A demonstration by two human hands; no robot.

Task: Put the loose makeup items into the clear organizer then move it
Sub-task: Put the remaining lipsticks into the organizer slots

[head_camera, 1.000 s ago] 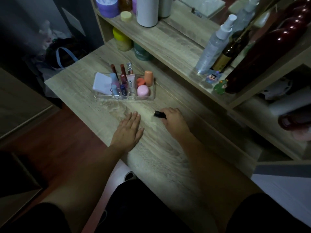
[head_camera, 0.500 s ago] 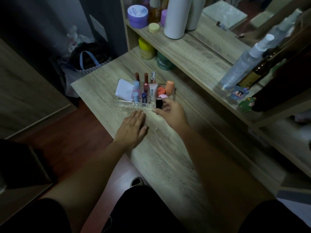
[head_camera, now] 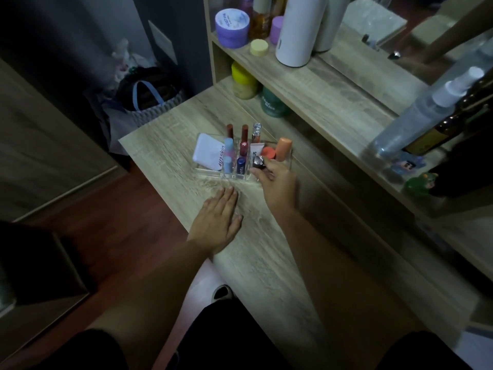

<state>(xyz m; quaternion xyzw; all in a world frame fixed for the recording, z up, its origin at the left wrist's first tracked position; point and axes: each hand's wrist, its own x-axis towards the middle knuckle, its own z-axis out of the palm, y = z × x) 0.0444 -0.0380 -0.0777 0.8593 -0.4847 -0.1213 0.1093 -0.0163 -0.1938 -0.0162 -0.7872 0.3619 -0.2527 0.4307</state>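
The clear organizer stands on the wooden desk, holding a white compact, a blue tube, red lipsticks, a dark blue stick and orange items. My right hand reaches over its front right part, fingers closed on a small black lipstick with a silver end, held at a front slot. My left hand lies flat on the desk just in front of the organizer, fingers spread, holding nothing.
A shelf behind the organizer carries a purple jar, white bottles, a spray bottle and small figurines. A yellow jar and green jar stand under it. A basket is on the floor at left.
My right hand picked the black lipstick off the desk and carried it forward to the organizer's front slots. My left hand stayed flat on the desk.
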